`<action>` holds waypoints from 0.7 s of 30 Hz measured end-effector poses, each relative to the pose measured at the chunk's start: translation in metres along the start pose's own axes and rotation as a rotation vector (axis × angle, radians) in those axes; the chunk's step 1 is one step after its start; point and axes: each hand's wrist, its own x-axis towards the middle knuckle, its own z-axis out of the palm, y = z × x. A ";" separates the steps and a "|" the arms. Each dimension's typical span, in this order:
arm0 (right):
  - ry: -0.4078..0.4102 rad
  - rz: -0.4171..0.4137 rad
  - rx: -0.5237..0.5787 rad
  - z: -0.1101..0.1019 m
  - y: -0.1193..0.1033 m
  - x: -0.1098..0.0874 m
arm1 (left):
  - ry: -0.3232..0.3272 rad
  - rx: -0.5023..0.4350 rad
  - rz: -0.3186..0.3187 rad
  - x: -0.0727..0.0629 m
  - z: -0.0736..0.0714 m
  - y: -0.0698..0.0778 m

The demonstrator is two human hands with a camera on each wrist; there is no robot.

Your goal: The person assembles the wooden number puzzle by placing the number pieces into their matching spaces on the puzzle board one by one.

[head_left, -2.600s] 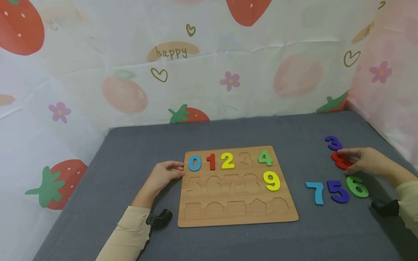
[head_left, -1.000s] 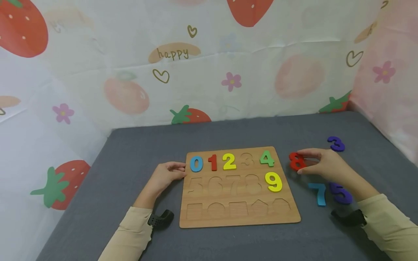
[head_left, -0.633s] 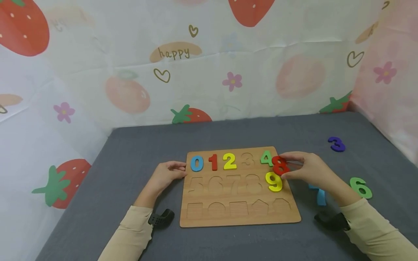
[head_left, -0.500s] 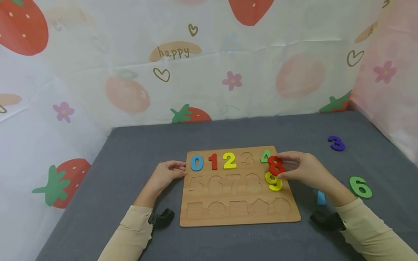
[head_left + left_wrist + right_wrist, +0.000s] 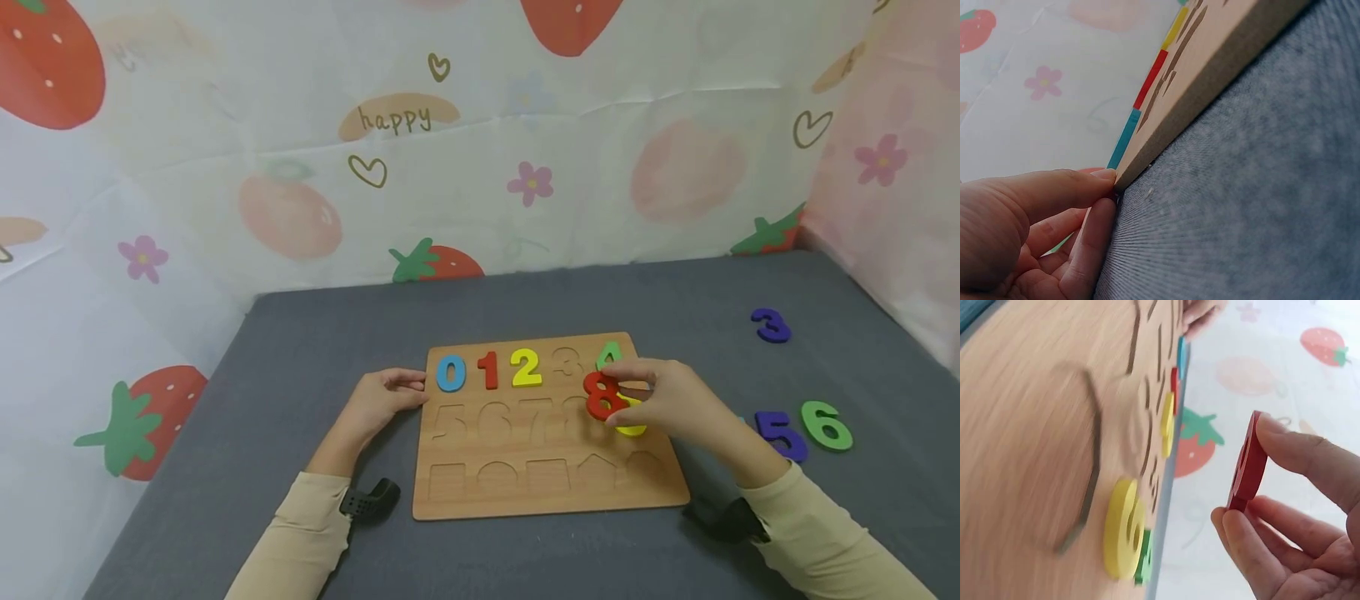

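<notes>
In the head view my right hand (image 5: 667, 404) pinches a red number 8 (image 5: 603, 397) between thumb and fingertips. It hangs above the right part of the wooden number puzzle board (image 5: 495, 496), overlapping the yellow 9 (image 5: 633, 430) and near the green 4 (image 5: 609, 353). The right wrist view shows the red 8 (image 5: 1250, 459) edge-on, apart from the board. My left hand (image 5: 378, 404) holds the board's left edge, thumb at its corner in the left wrist view. A blue 0 (image 5: 452, 373), red 1 (image 5: 488, 371) and yellow 2 (image 5: 526, 368) sit in the top row.
On the grey cloth to the right lie a purple 3 (image 5: 771, 325), a purple 5 (image 5: 782, 437) and a green 6 (image 5: 827, 426). My right forearm hides nearly all of the blue 7. A strawberry-printed curtain (image 5: 450, 200) stands behind the table.
My right hand picked up the red 8 from beside the purple 3 and carried it left, over the board's right part. The left hand stays at the board's edge.
</notes>
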 end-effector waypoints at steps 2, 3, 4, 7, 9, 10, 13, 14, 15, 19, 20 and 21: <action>-0.002 0.005 0.001 0.004 -0.003 0.001 | 0.001 0.000 -0.001 0.000 0.000 -0.001; -0.003 0.006 -0.003 0.005 -0.004 0.002 | -0.001 0.001 -0.001 0.000 -0.001 -0.001; -0.005 0.006 -0.008 0.007 -0.005 0.003 | 0.000 0.003 -0.001 0.000 -0.001 -0.001; -0.010 0.000 -0.035 0.012 -0.005 0.006 | -0.004 0.002 -0.001 0.000 -0.001 -0.001; -0.014 -0.003 -0.056 0.015 -0.003 0.007 | -0.007 0.005 0.001 0.000 -0.001 -0.001; -0.017 -0.004 -0.065 0.017 -0.001 0.008 | -0.006 0.005 0.000 0.001 -0.001 -0.001; -0.020 0.008 -0.080 0.021 0.003 0.011 | -0.009 0.006 0.001 0.001 -0.001 -0.001; -0.021 0.016 -0.079 0.022 0.004 0.012 | -0.011 0.008 0.002 0.001 -0.001 -0.001; -0.022 0.024 -0.076 0.023 0.005 0.013 | -0.011 0.007 0.003 0.001 -0.001 -0.001; -0.024 0.047 -0.066 0.026 0.008 0.015 | -0.014 0.006 0.005 0.001 -0.001 -0.001; -0.023 0.049 -0.069 0.027 0.008 0.015 | -0.012 0.006 0.006 0.000 -0.001 0.000; -0.022 0.051 -0.070 0.027 0.009 0.015 | -0.012 0.004 0.007 0.000 -0.001 0.000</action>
